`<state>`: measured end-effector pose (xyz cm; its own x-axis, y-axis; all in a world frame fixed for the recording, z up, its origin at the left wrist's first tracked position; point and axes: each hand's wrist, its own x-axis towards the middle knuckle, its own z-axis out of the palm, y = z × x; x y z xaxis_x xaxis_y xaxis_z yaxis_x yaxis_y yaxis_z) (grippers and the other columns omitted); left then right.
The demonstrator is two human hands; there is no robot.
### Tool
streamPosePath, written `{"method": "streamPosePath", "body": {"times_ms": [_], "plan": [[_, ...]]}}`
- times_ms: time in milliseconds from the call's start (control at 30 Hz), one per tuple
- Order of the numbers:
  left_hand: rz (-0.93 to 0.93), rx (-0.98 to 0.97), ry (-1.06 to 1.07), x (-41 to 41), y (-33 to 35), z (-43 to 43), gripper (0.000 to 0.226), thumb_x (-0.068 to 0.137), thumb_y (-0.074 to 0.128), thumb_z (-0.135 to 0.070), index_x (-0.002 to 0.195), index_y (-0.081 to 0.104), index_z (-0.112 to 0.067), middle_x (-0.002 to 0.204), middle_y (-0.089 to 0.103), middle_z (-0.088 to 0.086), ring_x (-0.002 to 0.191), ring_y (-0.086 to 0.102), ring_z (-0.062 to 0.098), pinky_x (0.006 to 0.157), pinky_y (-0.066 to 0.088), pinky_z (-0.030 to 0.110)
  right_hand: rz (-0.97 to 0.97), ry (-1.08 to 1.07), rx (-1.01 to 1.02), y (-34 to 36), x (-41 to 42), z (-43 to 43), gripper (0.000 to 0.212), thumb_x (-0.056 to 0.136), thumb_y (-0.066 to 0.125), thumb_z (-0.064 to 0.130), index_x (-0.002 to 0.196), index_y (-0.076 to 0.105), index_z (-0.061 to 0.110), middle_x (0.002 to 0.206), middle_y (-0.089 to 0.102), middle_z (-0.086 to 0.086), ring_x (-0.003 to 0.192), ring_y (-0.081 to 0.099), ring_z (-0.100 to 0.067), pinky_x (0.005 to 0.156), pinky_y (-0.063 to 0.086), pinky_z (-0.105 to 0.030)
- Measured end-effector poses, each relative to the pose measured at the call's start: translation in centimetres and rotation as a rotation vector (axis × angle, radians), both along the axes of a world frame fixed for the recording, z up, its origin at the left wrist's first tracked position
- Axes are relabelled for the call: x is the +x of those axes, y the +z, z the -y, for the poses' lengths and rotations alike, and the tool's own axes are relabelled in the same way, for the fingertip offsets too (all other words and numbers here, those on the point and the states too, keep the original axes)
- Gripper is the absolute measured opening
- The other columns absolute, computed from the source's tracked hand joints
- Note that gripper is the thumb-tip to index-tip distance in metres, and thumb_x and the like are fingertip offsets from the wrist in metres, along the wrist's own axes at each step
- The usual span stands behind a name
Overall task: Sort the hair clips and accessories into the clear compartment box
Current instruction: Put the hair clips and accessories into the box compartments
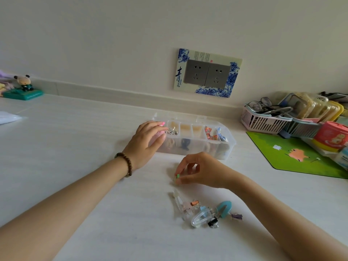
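Head view: noted small green clip point(177, 176) pinched between thumb and forefinger of right hand point(199, 170), at or just off the white table point(75, 185), between clear compartment box point(231, 142) and loose pile of clips point(205, 213) nearer the body. Judged as the pickup step, sorting well along: several compartments already holding pieces, a handful left in the pile. To do it well: keep the pinch on the clip's body, not its sprung end; lift straight up, clear of the box's front wall; carry to a compartment of like pieces, perhaps beside the small silver pieces point(172, 131) in the back row; release low to avoid bounce-out. Avoid dragging the wrist back through the pile, with clear snap clip point(200, 217) and teal clip point(224, 208) lying close behind. Pose, right: forearm in from lower right, wrist bent down, thumb and forefinger closed on the clip, other fingers curled above it, off the table. Pose, left: left hand point(146, 140) reaching forward, palm down, laid over the box's left end, probably steadying it; fingers fairly straight and close together, tips by something pink point(161, 123); cannot tell whether gripped or merely touched. Bead bracelet point(126, 163) on left wrist.
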<state>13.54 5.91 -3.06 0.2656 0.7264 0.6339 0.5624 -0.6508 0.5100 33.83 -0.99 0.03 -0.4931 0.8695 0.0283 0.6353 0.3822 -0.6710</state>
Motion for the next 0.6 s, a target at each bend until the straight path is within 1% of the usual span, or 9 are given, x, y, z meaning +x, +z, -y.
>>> {"method": "streamPosePath", "body": {"times_ms": [67,133,200,300,367,433,500,533,600], "plan": [[0.006,-0.002,-0.007,0.0,-0.1,-0.1,0.052,0.086,0.032,-0.05,0.118,0.059,-0.02,0.129,0.05,-0.008,0.127,0.032,0.007,0.106,0.02,0.014,-0.069,-0.006,-0.025,-0.1,0.1,0.1,0.013,0.072,0.078,0.019,0.08,0.069,0.012,0.078,0.067,0.005,0.068,0.054,-0.008,0.064,0.045,-0.017],[0.008,0.001,-0.007,0.0,-0.1,-0.2,0.051,0.086,0.032,-0.05,0.118,0.059,-0.021,0.129,0.049,-0.009,0.127,0.032,0.007,0.105,0.019,0.012,-0.147,-0.009,-0.012,0.3,0.0,0.1,0.011,0.074,0.076,0.012,0.077,0.066,0.007,0.084,0.073,-0.004,0.072,0.062,-0.013,0.068,0.051,-0.024],[0.015,0.003,-0.012,0.0,-0.2,-0.3,0.05,0.086,0.033,-0.049,0.118,0.059,-0.021,0.128,0.048,-0.011,0.126,0.032,0.006,0.105,0.018,0.01,-0.284,-0.072,0.1,1.5,-0.2,-0.8,0.01,0.074,0.075,0.008,0.075,0.064,0.007,0.081,0.072,-0.01,0.071,0.064,-0.014,0.069,0.053,-0.026],[0.013,0.015,-0.015,-0.1,-0.2,-0.5,0.049,0.086,0.033,-0.05,0.118,0.058,-0.023,0.127,0.047,-0.013,0.126,0.033,0.008,0.107,0.02,0.014,-0.455,-0.289,0.337,4.3,0.0,-3.8,0.018,0.073,0.076,0.01,0.071,0.06,0.018,0.077,0.071,-0.004,0.07,0.063,-0.012,0.066,0.049,-0.022],[0.002,0.003,-0.016,-0.2,-0.1,-0.5,0.051,0.086,0.031,-0.051,0.12,0.057,-0.023,0.129,0.046,-0.014,0.128,0.031,0.008,0.106,0.017,0.01,-0.395,-0.355,0.404,5.2,0.3,-5.9,0.016,0.074,0.076,0.015,0.072,0.06,0.019,0.078,0.07,-0.001,0.071,0.064,-0.011,0.066,0.05,-0.021],[-0.008,-0.012,-0.018,-0.2,0.0,-0.3,0.054,0.085,0.03,-0.053,0.121,0.056,-0.023,0.131,0.044,-0.015,0.129,0.028,0.005,0.104,0.013,0.006,-0.218,-0.362,0.352,4.6,0.5,-7.5,0.012,0.076,0.075,0.022,0.077,0.063,0.019,0.079,0.067,0.006,0.075,0.062,-0.009,0.068,0.049,-0.019],[-0.007,-0.018,-0.02,-0.2,0.0,-0.3,0.054,0.085,0.03,-0.053,0.122,0.056,-0.022,0.131,0.044,-0.014,0.129,0.027,0.004,0.104,0.013,0.005,-0.052,-0.375,0.326,3.5,0.7,-7.6,0.011,0.078,0.07,0.033,0.084,0.067,0.024,0.086,0.066,0.013,0.088,0.061,-0.009,0.077,0.048,-0.026],[-0.003,-0.022,-0.022,-0.2,0.0,-0.2,0.055,0.085,0.03,-0.053,0.122,0.056,-0.022,0.131,0.044,-0.014,0.129,0.026,0.003,0.104,0.013,0.005,-0.036,-0.383,0.357,3.3,0.8,-7.1,0.012,0.08,0.068,0.036,0.086,0.068,0.026,0.089,0.066,0.015,0.093,0.06,-0.008,0.08,0.047,-0.029],[-0.001,-0.017,-0.025,-0.2,0.0,-0.3,0.054,0.085,0.031,-0.052,0.121,0.056,-0.021,0.13,0.045,-0.012,0.129,0.027,0.003,0.106,0.016,0.009,-0.11,-0.352,0.44,3.5,0.8,-5.1,0.011,0.081,0.067,0.033,0.087,0.07,0.025,0.091,0.068,0.016,0.091,0.061,-0.008,0.08,0.046,-0.027]]}}
